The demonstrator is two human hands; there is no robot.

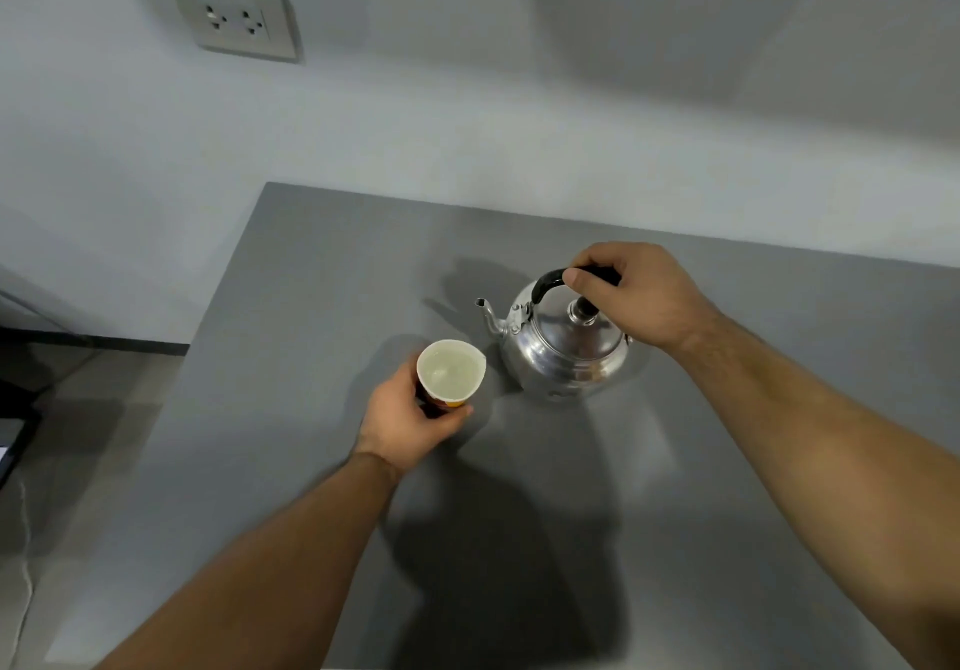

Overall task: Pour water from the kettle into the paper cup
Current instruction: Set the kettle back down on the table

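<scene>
Now the right hand (639, 295) is gripping the shiny metal kettle (566, 352), its spout pointing left toward the water-filled paper cup (451, 372) the left hand (410, 420) is clasping.

We see a shiny round metal kettle (563, 352) standing upright on the flat grey table (291, 336), its spout pointing left. Just to its left and a little nearer to us stands a paper cup (451, 373) with water in it, close to the kettle but apart from it. Our right hand (631, 295) wraps the arched black handle (550, 282) above the kettle's lid; our left hand (410, 422) clasps the cup from its near left side. Behind the table, high on the wall at left, sits a rectangular double wall socket (236, 19)
</scene>
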